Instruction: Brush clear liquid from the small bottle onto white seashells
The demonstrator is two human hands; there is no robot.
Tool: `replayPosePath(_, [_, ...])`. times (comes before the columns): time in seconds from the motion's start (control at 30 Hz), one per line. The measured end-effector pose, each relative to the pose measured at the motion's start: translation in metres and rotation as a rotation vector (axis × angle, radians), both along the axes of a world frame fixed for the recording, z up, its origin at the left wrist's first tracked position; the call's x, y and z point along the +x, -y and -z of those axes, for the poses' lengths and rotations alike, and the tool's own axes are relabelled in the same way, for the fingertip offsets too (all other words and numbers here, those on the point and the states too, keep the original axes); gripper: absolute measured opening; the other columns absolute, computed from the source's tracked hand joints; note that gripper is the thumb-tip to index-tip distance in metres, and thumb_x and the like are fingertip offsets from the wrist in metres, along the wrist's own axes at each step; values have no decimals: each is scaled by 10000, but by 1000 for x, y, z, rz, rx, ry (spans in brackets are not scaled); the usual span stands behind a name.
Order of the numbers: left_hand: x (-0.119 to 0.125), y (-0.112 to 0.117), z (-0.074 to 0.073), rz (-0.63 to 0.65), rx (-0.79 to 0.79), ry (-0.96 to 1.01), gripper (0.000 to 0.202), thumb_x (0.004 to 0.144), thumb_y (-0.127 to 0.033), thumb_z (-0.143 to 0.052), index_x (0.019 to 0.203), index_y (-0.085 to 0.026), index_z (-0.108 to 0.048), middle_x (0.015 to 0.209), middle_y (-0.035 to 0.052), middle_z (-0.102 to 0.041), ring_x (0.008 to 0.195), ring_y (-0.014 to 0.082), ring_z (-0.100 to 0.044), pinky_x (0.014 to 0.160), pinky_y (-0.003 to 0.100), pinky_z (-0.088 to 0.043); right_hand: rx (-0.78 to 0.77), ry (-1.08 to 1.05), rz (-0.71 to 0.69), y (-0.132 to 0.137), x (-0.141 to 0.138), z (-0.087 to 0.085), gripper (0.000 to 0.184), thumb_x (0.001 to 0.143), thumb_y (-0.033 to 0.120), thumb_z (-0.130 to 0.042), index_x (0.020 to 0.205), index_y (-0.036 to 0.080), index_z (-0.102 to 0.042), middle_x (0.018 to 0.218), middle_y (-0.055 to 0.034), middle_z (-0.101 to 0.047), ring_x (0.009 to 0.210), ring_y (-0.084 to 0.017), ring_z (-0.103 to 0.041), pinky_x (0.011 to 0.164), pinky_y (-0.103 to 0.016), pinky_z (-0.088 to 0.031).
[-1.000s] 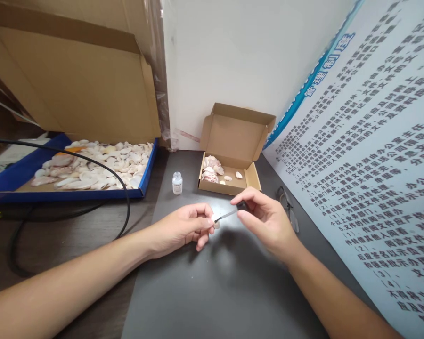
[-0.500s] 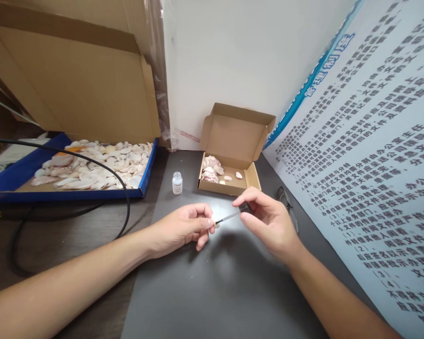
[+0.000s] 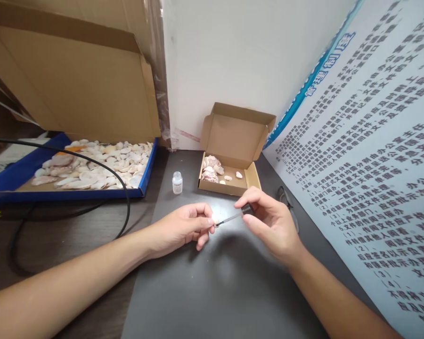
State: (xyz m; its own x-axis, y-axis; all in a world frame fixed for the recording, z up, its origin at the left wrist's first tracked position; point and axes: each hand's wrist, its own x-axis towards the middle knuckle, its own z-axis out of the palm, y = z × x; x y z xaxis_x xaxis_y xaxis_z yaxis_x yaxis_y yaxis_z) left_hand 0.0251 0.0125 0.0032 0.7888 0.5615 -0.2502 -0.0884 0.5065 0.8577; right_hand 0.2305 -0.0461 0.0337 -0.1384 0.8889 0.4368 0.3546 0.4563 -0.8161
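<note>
My left hand (image 3: 192,225) pinches a small pale shell (image 3: 216,221) between thumb and fingers, above the dark mat. Most of the shell is hidden behind the fingertips. In my right hand (image 3: 268,221) is a bottle-cap brush (image 3: 230,218), gripped by its dark cap between thumb and fingers. The thin stem slants down to the left, and its dark tip meets the shell or lies right beside it. Beyond my left hand, a small glass bottle (image 3: 177,183) with a white label stands upright and uncapped on the mat.
An open small cardboard box (image 3: 229,189) holds several shells behind my hands. To the left, a blue-rimmed box (image 3: 92,194) is heaped with pale shells. A black cable (image 3: 128,207) loops over the table. Glasses (image 3: 286,200) lie near the printed sheet (image 3: 367,155) at right.
My right hand has shifted slightly to the right, and the brush's tip has slid a little lower at the shell. My left hand stays almost still.
</note>
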Motion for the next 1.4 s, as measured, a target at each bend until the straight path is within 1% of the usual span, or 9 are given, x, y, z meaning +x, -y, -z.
replayPosePath(0.1, [0,0,0,4,1,0,304,768,-336,-784,797,-161,-537,714,-27,-606,518,61,-525,536,196,-434,33,89,27,1,-1,0,197,798,97,-612,935,229,-660,778,28,-492,603,-120,-457,595,-292,-404])
replayPosePath(0.23, [1,0,-1,-6,-11,-1,312,757,-337,-789,799,-164,-534,716,-25,-606,518,64,-518,534,202,-437,21,41,6,0,-1,0,180,810,111,-598,934,230,-653,794,19,-501,615,-128,-473,596,-296,-417])
replayPosePath(0.4, [0,0,-1,-10,-14,2,288,768,-326,-781,803,-160,-548,727,-18,-607,522,63,-511,539,207,-439,-5,74,64,-1,-1,-1,156,814,128,-602,920,231,-654,793,10,-517,606,-133,-468,579,-297,-417])
replayPosePath(0.5, [-1,-1,-1,-16,-34,10,278,770,-313,-781,815,-159,-554,724,-14,-614,521,65,-512,536,209,-439,-9,49,32,-1,-1,-1,163,816,131,-595,929,235,-649,794,8,-513,615,-138,-484,576,-298,-432])
replayPosePath(0.63, [-1,-1,-2,-31,-53,27,272,780,-306,-779,798,-148,-559,726,-11,-611,518,56,-500,527,201,-437,23,130,39,0,-4,0,188,790,102,-622,930,223,-656,763,26,-489,564,-117,-453,565,-296,-417])
replayPosePath(0.77, [0,-2,-2,-39,-75,38,245,806,-285,-758,804,-147,-556,722,-14,-609,519,55,-502,518,194,-438,47,56,4,1,-4,0,202,793,86,-601,934,223,-650,809,12,-520,583,-116,-473,587,-302,-433])
replayPosePath(1.0, [-1,-2,-3,-49,-93,42,238,814,-270,-757,792,-145,-555,724,-13,-607,518,53,-501,516,193,-432,60,86,18,2,-5,-2,198,790,101,-608,933,229,-658,799,5,-529,588,-130,-480,566,-306,-437])
replayPosePath(1.17, [-1,-2,-3,-45,-89,51,238,810,-274,-760,782,-144,-563,722,-12,-605,514,53,-498,518,200,-433,22,147,40,1,-4,-2,182,789,113,-632,929,225,-659,759,24,-493,558,-117,-449,555,-297,-418])
replayPosePath(1.4, [-1,-1,-3,-46,-86,36,248,794,-286,-772,786,-147,-566,716,-13,-606,513,57,-498,521,208,-427,-5,129,34,0,-3,-2,174,807,119,-615,938,226,-656,772,17,-500,598,-130,-468,572,-296,-422])
